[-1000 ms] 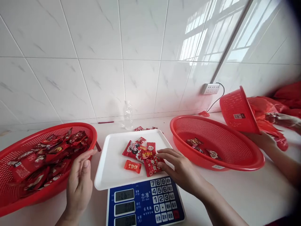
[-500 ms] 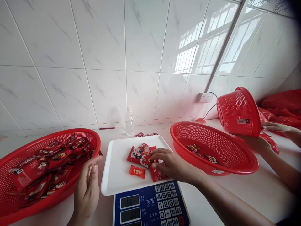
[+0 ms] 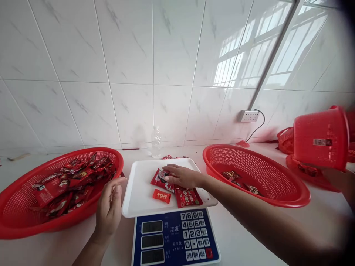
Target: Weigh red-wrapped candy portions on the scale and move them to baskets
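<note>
Now reaches farther left over the tray [image 3: 140,184] with the right hand [image 3: 184,176], onto the patterned packet [image 3: 159,179], with fingers close together; cannot confirm a pinch. Holds the left hand [image 3: 109,207] open beside the basket [image 3: 16,226], fingers together. Shows the red packet [image 3: 190,199] and small candy [image 3: 161,195] on the tray.

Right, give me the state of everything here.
Left red basket, holding many packets
Right red basket, holding few packets
Raised red basket, tipped sideways
White tray, bearing snack packets
Digital scale, no readable digits
Plastic bottle, upright
Left hand, open and empty
Right hand, on snack packets
</note>
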`<state>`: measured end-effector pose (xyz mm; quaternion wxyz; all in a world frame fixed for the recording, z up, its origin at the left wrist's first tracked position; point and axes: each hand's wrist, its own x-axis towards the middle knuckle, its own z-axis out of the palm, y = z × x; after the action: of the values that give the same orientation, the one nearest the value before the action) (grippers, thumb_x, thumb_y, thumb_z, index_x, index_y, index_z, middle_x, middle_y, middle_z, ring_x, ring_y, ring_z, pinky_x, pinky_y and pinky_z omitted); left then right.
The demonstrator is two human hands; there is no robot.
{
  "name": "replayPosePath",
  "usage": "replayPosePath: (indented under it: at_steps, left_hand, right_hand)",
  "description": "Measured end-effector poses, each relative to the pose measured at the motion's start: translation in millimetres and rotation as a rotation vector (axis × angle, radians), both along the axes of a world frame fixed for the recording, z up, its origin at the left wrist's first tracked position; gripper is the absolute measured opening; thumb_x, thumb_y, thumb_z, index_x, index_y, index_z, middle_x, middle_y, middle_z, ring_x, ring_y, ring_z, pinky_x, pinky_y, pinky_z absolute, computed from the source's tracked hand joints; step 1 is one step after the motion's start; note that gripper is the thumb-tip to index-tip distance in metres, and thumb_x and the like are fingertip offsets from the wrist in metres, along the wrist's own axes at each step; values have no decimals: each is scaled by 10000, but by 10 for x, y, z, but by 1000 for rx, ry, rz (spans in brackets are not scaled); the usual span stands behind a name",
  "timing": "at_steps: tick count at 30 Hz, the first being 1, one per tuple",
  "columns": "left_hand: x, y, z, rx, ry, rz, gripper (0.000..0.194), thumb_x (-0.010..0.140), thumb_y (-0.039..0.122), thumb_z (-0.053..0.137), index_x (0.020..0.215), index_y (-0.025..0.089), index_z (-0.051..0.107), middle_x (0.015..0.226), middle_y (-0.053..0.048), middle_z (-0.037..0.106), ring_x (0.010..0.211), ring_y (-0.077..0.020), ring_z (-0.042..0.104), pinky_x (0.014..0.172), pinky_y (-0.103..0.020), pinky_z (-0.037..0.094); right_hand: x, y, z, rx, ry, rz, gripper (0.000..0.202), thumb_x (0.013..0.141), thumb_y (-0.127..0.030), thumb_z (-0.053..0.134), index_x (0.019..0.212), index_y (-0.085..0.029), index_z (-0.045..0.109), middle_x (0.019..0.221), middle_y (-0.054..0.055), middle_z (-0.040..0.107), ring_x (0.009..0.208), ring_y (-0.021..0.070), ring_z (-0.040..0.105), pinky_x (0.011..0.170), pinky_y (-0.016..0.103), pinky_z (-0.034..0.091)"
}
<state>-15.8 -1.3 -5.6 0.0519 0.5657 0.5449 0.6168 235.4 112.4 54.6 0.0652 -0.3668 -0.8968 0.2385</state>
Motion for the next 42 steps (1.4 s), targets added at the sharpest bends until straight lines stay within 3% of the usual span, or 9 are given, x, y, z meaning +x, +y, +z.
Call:
replayPosePath:
  at_steps: [3,7,11,16,22,29,37,42]
  left_hand:
    - [7,0,-4,11,3,-2,374,929,498,399,1032,197,595,1060,-97,653,1050,-243,597,896,-379,483]
    - [39,-10,17,-3,-12,-22,378,927,501,401,1013,189,598,1040,-104,659,1024,-243,610,878,-382,498]
    - [87,-33,39,9,-45,-86,399,918,528,403,986,188,599,1022,-106,666,1017,-245,619,876,-381,501]
    - [129,-62,23,3,-71,-174,366,930,498,398,962,197,605,996,-97,661,1009,-233,620,864,-370,507]
    - [143,-116,21,1,-69,-234,327,950,448,381,981,204,596,1025,-100,654,1036,-231,602,889,-395,498]
    - [161,-144,22,-18,-70,-254,331,944,460,387,984,217,608,1033,-91,656,1054,-238,597,892,-398,496]
    - [94,-106,1,10,-61,-164,335,911,488,444,959,215,631,987,-86,670,995,-238,627,809,-347,535]
    - [81,-79,-42,1,19,-121,295,914,449,450,968,222,630,990,-80,686,952,-231,653,798,-351,548]
  right_hand:
    - [-79,-46,3,-8,-29,21,776,827,-726,418,1473,-310,305,1517,101,323,1381,354,273,1095,559,224]
    - [-154,-136,17,-4,-58,68,819,740,-724,559,1438,-341,370,1525,93,308,1406,354,205,1111,588,140]
    - [-72,-241,42,35,-28,27,709,756,-617,625,1394,-369,438,1516,58,333,1397,333,245,1114,552,196]
    - [233,-584,40,99,66,-179,628,835,-545,564,1405,-319,431,1493,78,367,1346,290,362,1066,486,345]
    - [425,-914,-68,132,109,-353,494,858,-505,538,1277,-250,592,1364,119,524,1243,296,493,1020,504,394]
    - [387,-794,-179,140,170,-382,412,892,-427,486,1265,-294,600,1406,71,493,1263,274,480,1010,461,417]
    - [388,-438,9,129,161,-233,426,859,-369,545,1272,-274,589,1361,71,544,1250,242,497,1021,432,411]
    - [317,-280,-30,127,176,-190,308,864,-356,548,1129,-272,679,1355,81,543,1218,254,521,1005,446,414]
